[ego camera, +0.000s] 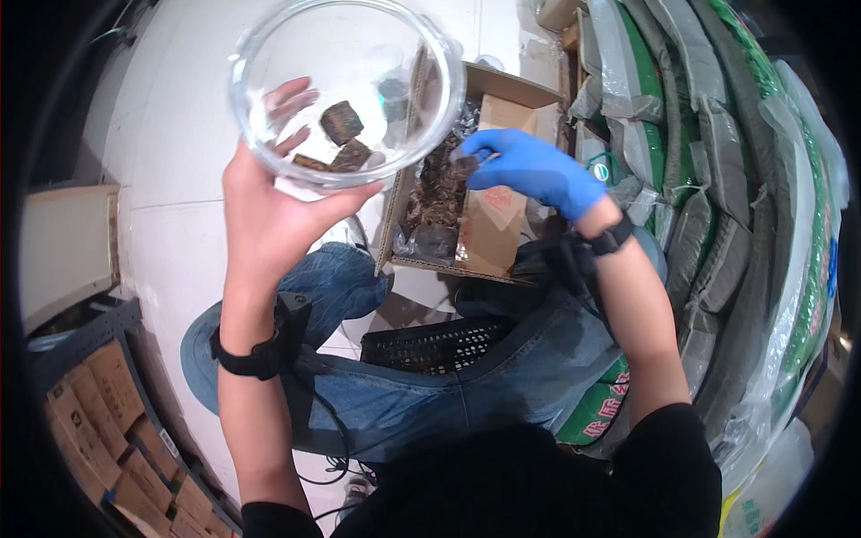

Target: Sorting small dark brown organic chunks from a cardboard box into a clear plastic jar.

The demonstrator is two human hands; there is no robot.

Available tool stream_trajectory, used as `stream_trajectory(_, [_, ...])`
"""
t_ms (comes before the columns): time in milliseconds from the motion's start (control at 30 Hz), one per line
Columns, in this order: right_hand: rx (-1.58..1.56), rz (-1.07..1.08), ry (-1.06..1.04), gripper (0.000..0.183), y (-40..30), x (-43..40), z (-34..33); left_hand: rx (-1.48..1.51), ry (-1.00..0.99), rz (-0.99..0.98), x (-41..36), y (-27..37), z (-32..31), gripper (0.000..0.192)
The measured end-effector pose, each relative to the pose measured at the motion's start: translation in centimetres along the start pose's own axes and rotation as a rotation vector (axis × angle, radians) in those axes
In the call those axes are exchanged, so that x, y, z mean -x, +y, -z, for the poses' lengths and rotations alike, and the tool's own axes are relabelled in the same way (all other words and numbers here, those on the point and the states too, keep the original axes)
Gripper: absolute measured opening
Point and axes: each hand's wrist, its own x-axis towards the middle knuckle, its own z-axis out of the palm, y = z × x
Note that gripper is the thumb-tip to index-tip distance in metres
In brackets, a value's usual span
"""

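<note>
My bare left hand (269, 195) holds up a round clear jar (245, 101) by its side, its wide rim towards me. Several dark brown, rough chunks (342, 123) lie inside it. My right hand (538, 165), in a blue glove, is over an open cardboard box (514, 86), its fingers and thumb closed on a small brownish piece (464, 167) that is partly hidden. Within the box, brown clumpy material (434, 202) lies in clear plastic beside a folded cardboard flap (498, 228).
Stacked plastic-wrapped sacks (720, 155) rise close on the right. A black perforated basket (437, 346) sits below me between my legs. At the lower left, a shelf (134, 323) holds several cardboard boxes (94, 424). A black cable (336, 417) hangs by my left forearm.
</note>
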Motion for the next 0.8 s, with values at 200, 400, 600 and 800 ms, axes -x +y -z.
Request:
stream_trajectory(200, [-0.566,0.041,-0.193,0.038,-2.2,4.6,2.7,0.038,0.048,-0.006,0.0,-0.7,-1.7,0.085])
stream_trajectory(400, [-0.796,0.126,-0.187,0.035,-1.7,5.7,3.8,0.049,0.024,0.001,-0.3,-0.6,-2.4,0.086])
stream_trajectory(600, [-0.846,-0.005,-0.082,0.039,-1.7,6.1,4.1,0.044,-0.015,0.007,-0.6,-1.2,-3.2,0.086])
stream_trajectory(800, [-0.883,-0.062,-0.085,0.041,-1.3,5.6,4.2,0.105,-0.032,0.033,-0.4,-1.1,-3.2,0.091])
